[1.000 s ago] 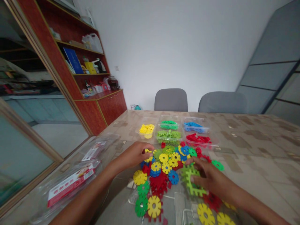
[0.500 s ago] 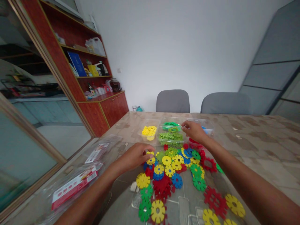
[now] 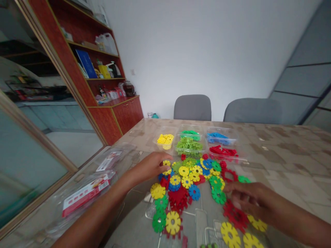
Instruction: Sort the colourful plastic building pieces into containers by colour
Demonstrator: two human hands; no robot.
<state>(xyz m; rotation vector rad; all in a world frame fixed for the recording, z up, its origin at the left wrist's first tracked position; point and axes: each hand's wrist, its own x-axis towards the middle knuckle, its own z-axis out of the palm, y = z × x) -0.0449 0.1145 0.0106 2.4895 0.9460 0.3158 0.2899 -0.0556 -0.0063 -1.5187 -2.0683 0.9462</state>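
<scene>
A pile of flat plastic gear pieces [image 3: 192, 179] in yellow, red, blue and green lies on the patterned table [image 3: 284, 162]. My left hand [image 3: 148, 167] rests at the pile's left edge, fingers curled with thumb and fingertips on a small yellow gear [image 3: 167, 163]. My right hand [image 3: 249, 199] hovers low at the pile's right side, slightly blurred, fingers stretched out and apart over a red piece [image 3: 236, 216] and beside a green gear [image 3: 218, 195]; nothing shows in it. Behind the pile stand clear trays sorted by colour: yellow [image 3: 165, 139], light green [image 3: 188, 145], dark green [image 3: 190, 133], blue [image 3: 219, 137], red [image 3: 223, 152].
Clear plastic bags with red-and-white labels [image 3: 85, 193] lie on the table at the left. Two grey chairs [image 3: 192, 107] [image 3: 252, 110] stand at the far side. A red-brown shelf cabinet [image 3: 113, 113] fills the left wall beside a glass partition.
My right hand held a light-green piece, carried it to the trays, and has come back empty to the pile's right side. My left hand has stayed on the small yellow gear.
</scene>
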